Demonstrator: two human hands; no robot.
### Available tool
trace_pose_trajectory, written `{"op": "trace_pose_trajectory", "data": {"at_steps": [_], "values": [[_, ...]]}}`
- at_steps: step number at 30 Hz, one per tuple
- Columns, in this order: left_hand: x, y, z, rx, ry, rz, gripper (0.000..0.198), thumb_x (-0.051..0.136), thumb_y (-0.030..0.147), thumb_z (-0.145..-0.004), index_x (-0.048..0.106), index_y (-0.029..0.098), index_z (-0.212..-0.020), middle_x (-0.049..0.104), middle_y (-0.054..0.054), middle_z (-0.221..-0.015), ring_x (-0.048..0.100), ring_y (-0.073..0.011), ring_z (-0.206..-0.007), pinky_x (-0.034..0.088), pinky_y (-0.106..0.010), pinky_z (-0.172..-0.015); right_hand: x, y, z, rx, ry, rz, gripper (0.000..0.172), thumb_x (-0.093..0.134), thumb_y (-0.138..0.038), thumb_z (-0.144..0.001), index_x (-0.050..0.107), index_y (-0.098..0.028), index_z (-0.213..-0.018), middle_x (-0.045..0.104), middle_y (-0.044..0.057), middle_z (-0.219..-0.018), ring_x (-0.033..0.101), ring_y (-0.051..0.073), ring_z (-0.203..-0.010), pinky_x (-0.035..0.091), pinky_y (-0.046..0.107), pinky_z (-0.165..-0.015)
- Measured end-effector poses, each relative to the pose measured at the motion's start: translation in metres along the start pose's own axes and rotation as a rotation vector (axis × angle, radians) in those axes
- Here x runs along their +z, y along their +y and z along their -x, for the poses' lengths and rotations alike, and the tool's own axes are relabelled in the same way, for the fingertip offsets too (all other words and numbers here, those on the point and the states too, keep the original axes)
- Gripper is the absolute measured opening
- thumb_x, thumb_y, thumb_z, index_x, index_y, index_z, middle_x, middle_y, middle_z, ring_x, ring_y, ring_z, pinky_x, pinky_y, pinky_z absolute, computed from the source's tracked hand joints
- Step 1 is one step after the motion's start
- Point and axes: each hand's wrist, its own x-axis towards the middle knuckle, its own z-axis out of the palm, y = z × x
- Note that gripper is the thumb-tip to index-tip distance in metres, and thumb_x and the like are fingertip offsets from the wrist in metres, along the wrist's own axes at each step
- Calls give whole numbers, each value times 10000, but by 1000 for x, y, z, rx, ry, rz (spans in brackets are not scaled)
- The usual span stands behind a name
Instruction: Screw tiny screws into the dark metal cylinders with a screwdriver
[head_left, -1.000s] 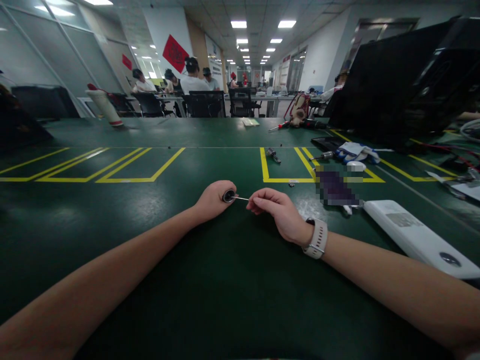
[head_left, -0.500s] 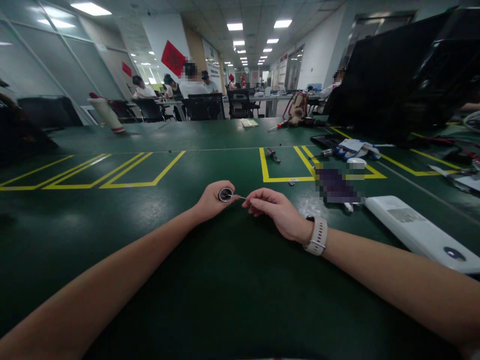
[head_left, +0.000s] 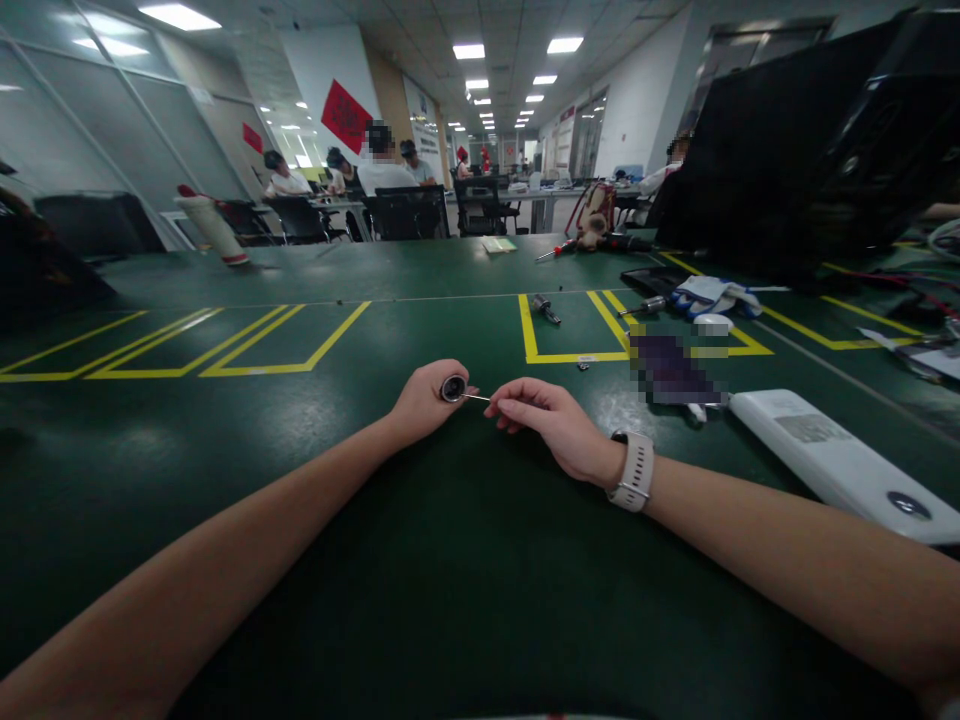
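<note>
My left hand (head_left: 424, 400) rests on the green table (head_left: 450, 580), its fingers closed around a small round dark part (head_left: 453, 388) with a metal rim. My right hand (head_left: 551, 425), with a white watch on its wrist, pinches a thin metal tool (head_left: 476, 397) whose tip touches the round part. Both forearms lie on the table surface.
A white flat device (head_left: 832, 465) lies at the right. Yellow tape boxes mark the table; a metal bit (head_left: 546, 309), a small screw (head_left: 583, 367), gloves (head_left: 712, 295) and a red-handled screwdriver (head_left: 555, 253) lie beyond. A big black case (head_left: 810, 150) stands far right. People sit at desks behind.
Both hands hold their places; the round part has turned a little in my left hand's fingers, and the camera has shifted a little.
</note>
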Motion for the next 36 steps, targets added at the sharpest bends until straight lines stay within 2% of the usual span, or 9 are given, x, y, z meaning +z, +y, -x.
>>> {"op": "trace_pose_trajectory", "data": {"at_steps": [11,19,25,36], "values": [[-1,2,-1,6,-27,195,259,644,372,-728,502,166,-662,492,30,-613,446,-102,-573,362,-221,-533,-1,-3,1,-4,-29,-3,122,590,-241,-828,633,-172,-919,662,26,-914,579,117,-759,440,278,-692],[3,-6,-2,42,24,147,249,647,345,-738,505,158,-657,475,39,-607,433,-91,-553,348,-213,-515,1,-4,1,26,19,-30,88,603,-230,-808,646,-173,-858,667,23,-848,577,122,-717,435,289,-675],[4,-8,-1,31,16,97,236,631,339,-752,502,162,-664,481,41,-616,444,-95,-561,356,-217,-528,1,-3,0,26,13,-35,87,599,-228,-814,651,-177,-862,669,20,-842,583,124,-723,441,294,-681],[3,-8,-3,-74,11,-79,168,629,248,-743,511,164,-659,493,41,-624,453,-111,-581,339,-241,-553,-2,1,-2,25,12,-37,91,595,-231,-823,651,-176,-870,667,22,-854,587,125,-741,452,296,-692]]}}
